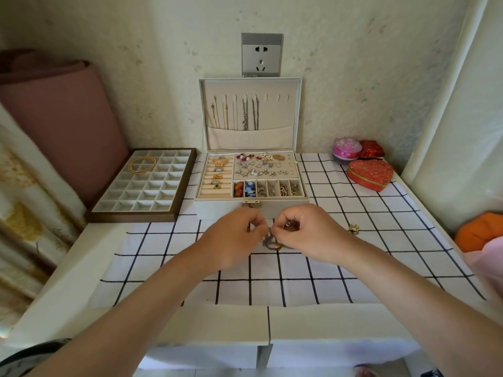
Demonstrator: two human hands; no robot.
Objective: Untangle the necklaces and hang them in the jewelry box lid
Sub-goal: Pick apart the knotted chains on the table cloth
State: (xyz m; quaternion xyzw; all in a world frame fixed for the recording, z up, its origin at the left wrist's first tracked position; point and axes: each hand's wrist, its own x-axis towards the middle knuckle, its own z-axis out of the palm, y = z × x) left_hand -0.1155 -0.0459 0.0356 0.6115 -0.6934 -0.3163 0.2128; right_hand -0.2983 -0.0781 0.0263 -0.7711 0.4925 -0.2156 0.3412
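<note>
The left hand and the right hand meet over the checked cloth, fingers curled inward so that the fingertips of both pinch a small tangle of dark beaded necklace held between them. Part of the tangle droops just below the fingertips and rests on the cloth. Directly beyond the fingers stands the open jewelry box, its latch just behind the knuckles; its tray holds rings, earrings and small charms in compartments. The upright lid rises farther back against the wall, with several gold and silver chains hanging from the hooks on its left half and dropping into a pocket. To the right of the right hand's fingers, a small gold piece lies on the cloth, apart from them. Left of the left hand, well apart, sits a divided tray holding gold bangles. Far right, beyond the fingers, are a red heart-shaped box and a pink round box.
</note>
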